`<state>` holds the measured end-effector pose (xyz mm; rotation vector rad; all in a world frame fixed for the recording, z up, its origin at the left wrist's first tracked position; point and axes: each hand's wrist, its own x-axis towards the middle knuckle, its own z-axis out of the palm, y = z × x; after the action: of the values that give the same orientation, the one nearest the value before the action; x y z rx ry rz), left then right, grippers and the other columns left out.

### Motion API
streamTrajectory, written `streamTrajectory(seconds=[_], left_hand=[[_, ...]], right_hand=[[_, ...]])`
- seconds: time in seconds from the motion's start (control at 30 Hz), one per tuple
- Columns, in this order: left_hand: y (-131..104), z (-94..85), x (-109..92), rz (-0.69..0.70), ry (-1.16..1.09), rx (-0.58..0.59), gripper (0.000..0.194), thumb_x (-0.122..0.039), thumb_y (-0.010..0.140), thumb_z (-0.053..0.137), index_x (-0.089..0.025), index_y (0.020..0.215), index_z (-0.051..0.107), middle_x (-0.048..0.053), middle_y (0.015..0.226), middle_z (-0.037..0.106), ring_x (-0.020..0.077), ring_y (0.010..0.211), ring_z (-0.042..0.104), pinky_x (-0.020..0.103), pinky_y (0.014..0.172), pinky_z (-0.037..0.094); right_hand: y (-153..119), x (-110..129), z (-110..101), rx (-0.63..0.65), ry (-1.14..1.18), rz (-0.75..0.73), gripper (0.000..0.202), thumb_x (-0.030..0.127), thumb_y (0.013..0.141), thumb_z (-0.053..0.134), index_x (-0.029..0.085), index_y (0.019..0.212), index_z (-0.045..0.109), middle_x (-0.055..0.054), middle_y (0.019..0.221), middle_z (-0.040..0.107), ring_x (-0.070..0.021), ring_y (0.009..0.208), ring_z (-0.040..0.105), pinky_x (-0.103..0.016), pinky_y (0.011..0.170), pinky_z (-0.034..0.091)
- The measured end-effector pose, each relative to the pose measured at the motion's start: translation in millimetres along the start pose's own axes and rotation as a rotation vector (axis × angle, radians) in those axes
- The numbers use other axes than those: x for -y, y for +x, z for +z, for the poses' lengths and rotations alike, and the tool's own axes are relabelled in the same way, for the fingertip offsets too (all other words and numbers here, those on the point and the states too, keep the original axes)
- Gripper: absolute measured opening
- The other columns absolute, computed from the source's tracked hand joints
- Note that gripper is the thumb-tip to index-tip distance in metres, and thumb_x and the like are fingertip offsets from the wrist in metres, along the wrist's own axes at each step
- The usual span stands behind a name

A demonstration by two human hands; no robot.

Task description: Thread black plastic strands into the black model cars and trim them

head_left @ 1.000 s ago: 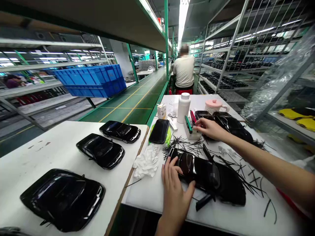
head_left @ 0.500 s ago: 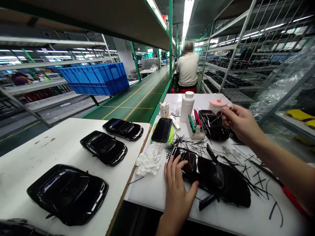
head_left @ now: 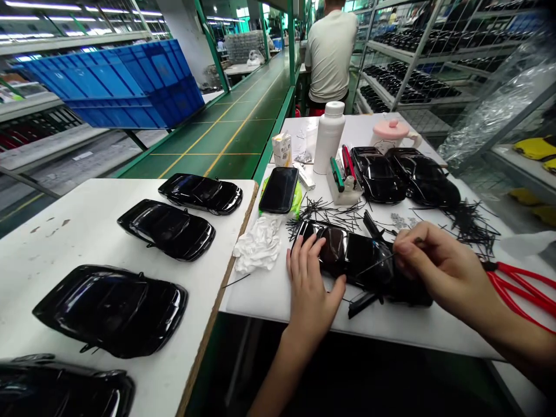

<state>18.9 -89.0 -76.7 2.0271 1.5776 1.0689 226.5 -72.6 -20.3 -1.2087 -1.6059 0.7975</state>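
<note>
A glossy black model car (head_left: 362, 249) lies on the white work table, with narrow black parts sticking out on both sides near its windscreen. My left hand (head_left: 309, 275) rests on its near rear end, fingers spread over the back and thumb by the near side. Over the front of the car is my right hand (head_left: 428, 260), its thumb and fingers pinched together. From that pinch a thin dark strip (head_left: 372, 265) points down and left across the windscreen. Whether its tip touches the car I cannot tell. My right hand hides part of the bonnet.
Black strips (head_left: 332, 213) lie scattered behind the car. Nearby are a phone (head_left: 279, 190), crumpled tissue (head_left: 258, 243), a white bottle (head_left: 330, 139), a lidded mug (head_left: 391, 133) and red-handled cutters (head_left: 521, 289). Several black cars (head_left: 167, 229) stand on the left table. A person (head_left: 330, 55) sits ahead.
My right hand has come down and towards me, bringing the thin strip over the car's windscreen. My left hand stays on the car. The view has tilted downward.
</note>
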Motion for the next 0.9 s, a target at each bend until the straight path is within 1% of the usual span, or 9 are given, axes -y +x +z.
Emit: streamTrajectory(seconds=[0.27,0.43,0.57,0.63,0.67,0.73,0.77,0.83,0.9], left_hand=[[1,-1.7,-2,-0.013,-0.019,0.024,0.061,-0.016,0.087,0.066,-0.015,0.143,0.042,0.015,0.155,0.047,0.0321,0.154,0.026,0.059,0.126,0.026],[1,-2.7,-1,-0.014,-0.06,0.017,0.061,-0.015,0.086,0.064,-0.016,0.143,0.043,0.015,0.154,0.048,0.0316,0.155,0.025,0.059,0.126,0.024],[-5,-12.7,3,0.0,-0.241,0.027,0.064,-0.018,0.084,0.068,-0.022,0.143,0.043,0.012,0.155,0.047,0.0297,0.156,0.022,0.059,0.127,0.022],[-9,-20.4,6,0.008,-0.336,0.086,0.075,-0.028,0.083,0.076,-0.028,0.147,0.039,0.01,0.16,0.04,0.0297,0.159,0.015,0.06,0.128,0.019],[-12,-23.9,7,0.013,-0.357,0.133,0.085,-0.035,0.079,0.082,-0.031,0.15,0.035,0.009,0.163,0.035,0.0307,0.16,0.01,0.061,0.128,0.017],[-15,-28.9,7,0.026,-0.334,0.237,0.108,-0.046,0.068,0.091,-0.035,0.155,0.028,0.01,0.168,0.025,0.035,0.161,0.001,0.066,0.126,0.012],[-16,-30.0,6,0.033,-0.298,0.283,0.116,-0.048,0.063,0.093,-0.036,0.157,0.025,0.011,0.169,0.021,0.0375,0.16,-0.002,0.07,0.125,0.01],[-17,-29.4,5,0.038,-0.208,0.335,0.119,-0.045,0.065,0.093,-0.035,0.159,0.021,0.014,0.17,0.018,0.0406,0.16,-0.006,0.074,0.122,0.01],[-18,-25.9,5,0.021,-0.129,0.329,0.109,-0.037,0.073,0.088,-0.034,0.16,0.022,0.015,0.17,0.019,0.0413,0.16,-0.004,0.076,0.12,0.015]], right_hand=[[-5,-4,11,0.078,-0.203,-0.27,0.012,0.021,0.095,0.059,0.026,0.085,0.055,0.001,0.07,0.064,-0.0123,0.054,0.059,-0.023,0.05,0.047],[-5,-7,15,0.106,-0.276,-0.354,0.011,0.018,0.095,0.056,0.025,0.089,0.052,0.002,0.071,0.065,-0.0116,0.051,0.058,-0.022,0.048,0.044],[-9,-7,16,0.137,-0.313,-0.365,0.013,0.02,0.097,0.054,0.026,0.087,0.05,0.002,0.068,0.063,-0.0123,0.049,0.055,-0.024,0.047,0.042],[-8,0,12,0.157,-0.322,-0.367,0.014,0.021,0.097,0.055,0.026,0.086,0.05,0.003,0.067,0.062,-0.0127,0.05,0.056,-0.024,0.048,0.043],[-6,5,8,0.161,-0.322,-0.367,0.014,0.021,0.098,0.055,0.027,0.086,0.051,0.003,0.067,0.063,-0.0128,0.05,0.057,-0.024,0.049,0.044],[3,17,0,0.126,-0.327,-0.377,0.013,0.023,0.098,0.054,0.028,0.086,0.052,0.003,0.067,0.064,-0.0132,0.051,0.059,-0.024,0.05,0.046],[10,22,-4,0.086,-0.334,-0.387,0.012,0.025,0.098,0.054,0.028,0.086,0.052,0.002,0.068,0.065,-0.0137,0.052,0.06,-0.025,0.05,0.047],[32,27,-11,-0.013,-0.358,-0.407,0.012,0.029,0.097,0.054,0.028,0.086,0.052,0.001,0.069,0.065,-0.0151,0.054,0.06,-0.027,0.051,0.046],[61,22,-15,-0.09,-0.389,-0.421,0.014,0.034,0.096,0.055,0.027,0.084,0.052,0.0,0.067,0.063,-0.016,0.053,0.058,-0.029,0.052,0.043]])
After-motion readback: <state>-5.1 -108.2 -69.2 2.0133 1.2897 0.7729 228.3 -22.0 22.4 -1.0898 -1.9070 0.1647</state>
